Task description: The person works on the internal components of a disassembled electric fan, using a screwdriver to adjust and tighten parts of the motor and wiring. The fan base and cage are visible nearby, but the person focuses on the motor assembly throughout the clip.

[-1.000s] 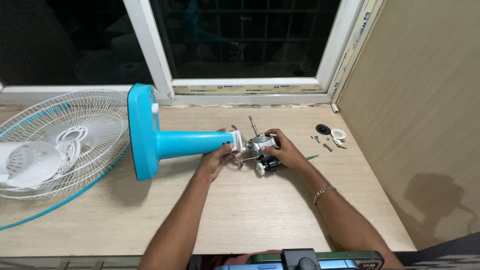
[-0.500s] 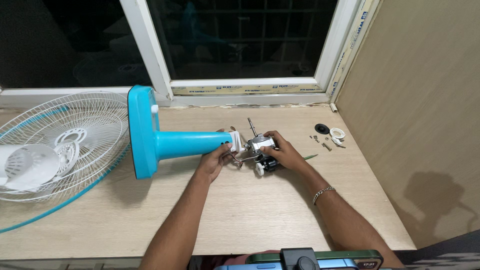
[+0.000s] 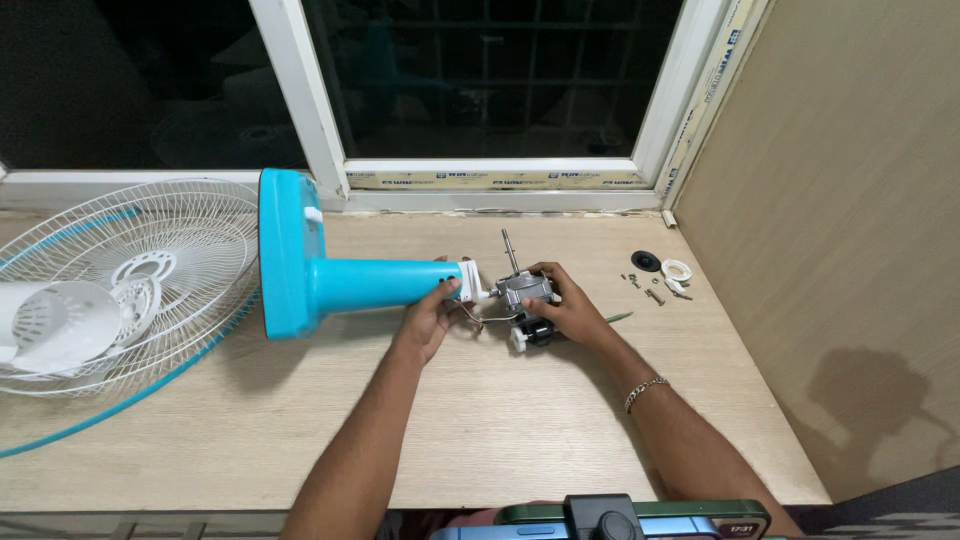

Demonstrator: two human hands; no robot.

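Fan motor (image 3: 525, 292): bench (image 3: 500, 420) centre, right hand (image 3: 568, 312) fingers closed round it. Left hand (image 3: 432, 318), at its 9 o'clock, grips blue stand (image 3: 340, 285). Unchanged since a second ago. White grille (image 3: 120, 290) beyond; screws (image 3: 648, 290) at 3 o'clock.

fan stand (image 3: 330, 268): bright turquoise. motor (image 3: 524, 292): silver-grey metal, black underside. fan grille (image 3: 150, 270): white wire, turquoise rim. tabletop (image 3: 500, 420): pale wood grain. washer (image 3: 645, 261): black. ring (image 3: 677, 270): white.
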